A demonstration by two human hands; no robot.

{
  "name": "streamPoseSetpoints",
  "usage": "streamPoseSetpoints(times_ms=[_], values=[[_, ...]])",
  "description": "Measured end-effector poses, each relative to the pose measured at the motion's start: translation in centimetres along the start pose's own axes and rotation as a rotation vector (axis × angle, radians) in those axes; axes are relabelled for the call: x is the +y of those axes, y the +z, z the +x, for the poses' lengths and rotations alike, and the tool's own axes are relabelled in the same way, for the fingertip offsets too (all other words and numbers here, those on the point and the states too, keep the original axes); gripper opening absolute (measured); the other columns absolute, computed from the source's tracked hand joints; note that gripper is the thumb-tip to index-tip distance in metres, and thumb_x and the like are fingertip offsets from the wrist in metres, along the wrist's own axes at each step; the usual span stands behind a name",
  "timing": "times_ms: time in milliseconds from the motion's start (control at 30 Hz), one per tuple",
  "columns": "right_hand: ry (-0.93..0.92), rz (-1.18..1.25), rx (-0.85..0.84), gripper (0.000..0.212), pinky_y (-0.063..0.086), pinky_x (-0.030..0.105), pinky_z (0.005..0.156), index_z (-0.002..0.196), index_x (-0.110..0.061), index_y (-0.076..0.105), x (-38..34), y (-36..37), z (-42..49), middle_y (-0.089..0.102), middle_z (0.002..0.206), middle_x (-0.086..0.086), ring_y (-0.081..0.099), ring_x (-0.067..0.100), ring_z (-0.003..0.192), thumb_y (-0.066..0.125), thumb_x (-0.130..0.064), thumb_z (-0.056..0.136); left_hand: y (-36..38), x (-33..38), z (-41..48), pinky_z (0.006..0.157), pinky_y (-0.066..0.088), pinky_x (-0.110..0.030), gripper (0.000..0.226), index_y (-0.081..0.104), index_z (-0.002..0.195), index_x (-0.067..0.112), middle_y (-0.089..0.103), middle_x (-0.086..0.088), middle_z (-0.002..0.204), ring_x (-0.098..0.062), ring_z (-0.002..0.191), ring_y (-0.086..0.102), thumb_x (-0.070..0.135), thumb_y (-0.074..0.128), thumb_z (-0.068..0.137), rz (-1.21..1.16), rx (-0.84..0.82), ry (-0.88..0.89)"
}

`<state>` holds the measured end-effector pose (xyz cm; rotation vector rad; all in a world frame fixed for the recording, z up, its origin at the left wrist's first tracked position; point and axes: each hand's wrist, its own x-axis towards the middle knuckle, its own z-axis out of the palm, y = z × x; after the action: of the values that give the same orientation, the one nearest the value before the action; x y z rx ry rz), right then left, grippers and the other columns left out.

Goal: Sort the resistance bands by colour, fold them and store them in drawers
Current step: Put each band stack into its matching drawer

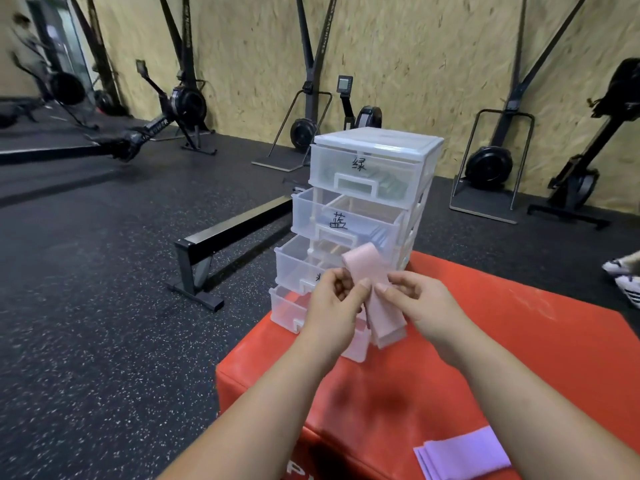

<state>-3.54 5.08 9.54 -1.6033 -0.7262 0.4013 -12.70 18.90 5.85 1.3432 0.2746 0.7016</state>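
A pink resistance band (377, 299) is held in mid-air in front of the clear plastic drawer unit (377, 143). My left hand (332, 306) pinches its middle from the left and my right hand (419, 303) pinches it from the right. The band's upper end sticks up and its lower end hangs doubled. The unit stands on a red padded box (502, 341). Its top drawer (363, 174) is pushed in and holds green bands. The three drawers below are pulled out stepwise; the second (346, 220) holds bluish bands. Folded purple bands (460, 452) lie at the box's near right.
A black low metal rail (214, 247) stands on the speckled rubber floor left of the box. Rowing and ski machines line the wooden wall behind. A person's shoe (623, 275) shows at the right edge.
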Motion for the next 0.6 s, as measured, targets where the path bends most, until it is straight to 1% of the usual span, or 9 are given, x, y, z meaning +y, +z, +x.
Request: streamPoseSetpoints(times_ms=[100, 200, 233, 300, 333, 433, 500, 567, 600], values=[[-0.039, -0.126, -0.063, 0.022, 0.059, 0.031, 0.092, 0.114, -0.02, 0.077, -2.1, 1.0, 3.0, 0.081, 0.104, -0.002, 0.076, 0.015, 0.102, 0.079, -0.024, 0.093, -1.0, 0.4, 1.2, 0.071, 0.052, -0.017, 0.022, 0.066, 0.118, 0.009, 0.074, 0.007, 0.092, 0.0, 0.08, 0.069, 0.019, 0.073, 0.1, -0.046, 0.133, 0.012], [-0.07, -0.202, -0.102, 0.024, 0.058, 0.027, 0.092, 0.115, -0.02, 0.078, -3.6, 2.2, 6.6, 0.081, 0.106, -0.003, 0.075, 0.013, 0.104, 0.08, -0.022, 0.091, -2.3, -0.6, 2.7, 0.079, 0.058, -0.031, 0.027, 0.064, 0.118, 0.019, 0.074, -0.003, 0.105, -0.006, 0.089, 0.071, 0.04, 0.069, 0.102, -0.067, 0.329, -0.06], [-0.064, -0.228, -0.113, 0.025, 0.058, 0.024, 0.089, 0.116, -0.019, 0.077, -3.8, 2.5, 7.8, 0.081, 0.106, -0.003, 0.075, 0.013, 0.104, 0.081, -0.022, 0.091, -2.7, -1.2, 3.1, 0.085, 0.058, -0.034, 0.03, 0.062, 0.118, 0.02, 0.072, -0.004, 0.108, -0.011, 0.096, 0.071, 0.044, 0.066, 0.102, -0.056, 0.379, -0.073], [-0.028, -0.268, -0.155, 0.026, 0.056, 0.016, 0.077, 0.115, -0.019, 0.077, -4.2, 3.1, 9.8, 0.081, 0.104, -0.002, 0.075, 0.014, 0.099, 0.081, -0.023, 0.09, -3.7, -3.0, 3.4, 0.092, 0.053, -0.028, 0.032, 0.057, 0.122, 0.021, 0.065, 0.0, 0.113, -0.019, 0.109, 0.066, 0.044, 0.067, 0.101, 0.06, 0.429, -0.066], [0.0, -0.293, -0.165, 0.024, 0.056, 0.018, 0.071, 0.114, -0.019, 0.078, -4.3, 3.1, 10.4, 0.081, 0.102, -0.001, 0.075, 0.016, 0.094, 0.081, -0.023, 0.091, -3.9, -3.9, 3.1, 0.094, 0.05, -0.027, 0.035, 0.054, 0.125, 0.023, 0.06, 0.002, 0.116, -0.019, 0.112, 0.062, 0.042, 0.069, 0.099, 0.164, 0.43, -0.048], [0.062, -0.399, -0.197, 0.019, 0.063, 0.042, 0.062, 0.11, -0.021, 0.078, -3.7, 2.5, 12.8, 0.08, 0.099, 0.002, 0.077, 0.027, 0.08, 0.08, -0.027, 0.092, -5.2, -6.8, 2.7, 0.108, 0.041, -0.03, 0.063, 0.049, 0.136, 0.023, 0.047, 0.01, 0.125, -0.013, 0.122, 0.049, 0.057, 0.071, 0.088, 0.517, 0.387, 0.043], [0.086, -0.454, -0.205, 0.026, 0.064, 0.051, 0.073, 0.111, -0.021, 0.076, -3.0, 2.1, 14.4, 0.08, 0.1, 0.002, 0.078, 0.03, 0.086, 0.083, -0.031, 0.088, -5.6, -8.1, 3.1, 0.115, 0.031, -0.028, 0.082, 0.044, 0.146, 0.02, 0.044, 0.009, 0.132, -0.012, 0.131, 0.039, 0.064, 0.074, 0.084, 0.66, 0.354, 0.085], [0.085, -0.548, -0.202, 0.027, 0.058, 0.045, 0.092, 0.108, -0.022, 0.077, -2.5, 1.7, 15.9, 0.081, 0.098, 0.0, 0.076, 0.025, 0.099, 0.086, -0.032, 0.085, -5.5, -8.7, 3.8, 0.119, 0.023, -0.028, 0.092, 0.04, 0.152, 0.018, 0.043, 0.004, 0.137, -0.015, 0.136, 0.033, 0.063, 0.077, 0.082, 0.711, 0.355, 0.1], [0.086, -0.593, -0.212, 0.025, 0.056, 0.039, 0.094, 0.107, -0.023, 0.077, -2.4, 1.6, 16.6, 0.081, 0.095, -0.001, 0.076, 0.021, 0.099, 0.086, -0.032, 0.085, -5.3, -8.8, 4.1, 0.121, 0.024, -0.031, 0.095, 0.038, 0.153, 0.018, 0.043, 0.003, 0.139, -0.016, 0.137, 0.033, 0.065, 0.076, 0.08, 0.72, 0.361, 0.105]])
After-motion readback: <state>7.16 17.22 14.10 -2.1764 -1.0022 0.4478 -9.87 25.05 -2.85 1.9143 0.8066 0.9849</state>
